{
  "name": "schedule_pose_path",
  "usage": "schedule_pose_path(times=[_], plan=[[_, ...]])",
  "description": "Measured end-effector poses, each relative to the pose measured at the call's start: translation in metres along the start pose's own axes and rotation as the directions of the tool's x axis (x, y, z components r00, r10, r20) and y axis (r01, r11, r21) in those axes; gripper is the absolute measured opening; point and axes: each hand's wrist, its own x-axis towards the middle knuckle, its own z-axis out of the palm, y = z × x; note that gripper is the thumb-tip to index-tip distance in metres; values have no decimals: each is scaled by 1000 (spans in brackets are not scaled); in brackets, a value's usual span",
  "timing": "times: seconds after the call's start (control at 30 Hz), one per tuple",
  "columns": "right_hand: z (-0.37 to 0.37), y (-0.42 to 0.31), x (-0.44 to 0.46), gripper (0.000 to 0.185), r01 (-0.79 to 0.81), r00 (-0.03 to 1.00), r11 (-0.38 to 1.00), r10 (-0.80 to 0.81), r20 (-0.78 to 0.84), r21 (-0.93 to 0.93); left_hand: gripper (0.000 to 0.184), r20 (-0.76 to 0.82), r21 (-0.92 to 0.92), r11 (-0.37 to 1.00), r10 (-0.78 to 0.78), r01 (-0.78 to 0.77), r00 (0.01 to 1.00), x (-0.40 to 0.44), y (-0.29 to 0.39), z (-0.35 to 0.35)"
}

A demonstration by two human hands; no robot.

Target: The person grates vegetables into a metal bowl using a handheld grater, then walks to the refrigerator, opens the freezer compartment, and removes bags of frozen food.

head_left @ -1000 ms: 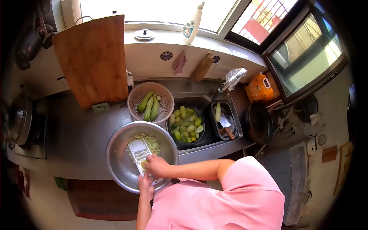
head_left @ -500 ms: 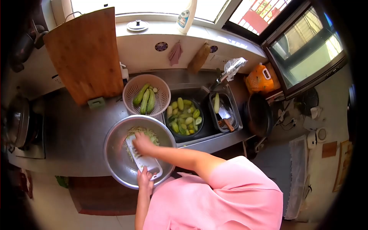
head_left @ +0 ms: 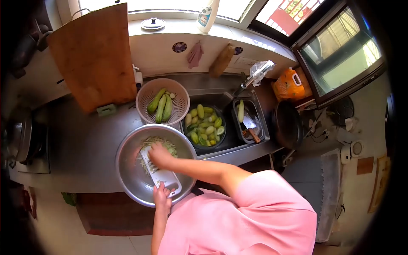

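The grater (head_left: 162, 176) slants inside the wide metal bowl (head_left: 122, 178), its long axis running from the person's body away and leftward over pale green shreds (head_left: 171, 148). It's white and flat, its near end gripped in the closed left hand (head_left: 161, 196); the right arm reaches across, its hand (head_left: 160, 156) curled over the far part, and I can't tell what that one holds.

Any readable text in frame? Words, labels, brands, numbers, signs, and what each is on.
None readable.
White bottle: label present, print too small and blurred.
Orange bag: any print too blurred to read.
Grater and metal bowl: no lettering visible.
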Motion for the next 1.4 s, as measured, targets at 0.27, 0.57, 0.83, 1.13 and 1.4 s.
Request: schedule_pose_path(times=[0.27,0.57,0.83,1.13,1.4], plan=[[69,41,42,11,-199,948,826,299,-111,527,13,-14,35,999,3,-2,1000,-14,7,25],[25,25,35,8,15,1000,996,-16,-11,-89,12,35,25,999,-21,20,999,-10,3,15],[-8,-3,-25,9,113,983,993,-109,149,-15,12,109,-23,1000,-6,9,994,2,-8,0],[-15,-8,-38,9,281,941,959,-281,189,28,22,123,41,999,-27,22,992,5,-8,-1],[30,31,37,9,166,986,986,-166,10,-28,20,75,78,996,-38,33,996,-5,-3,1]])
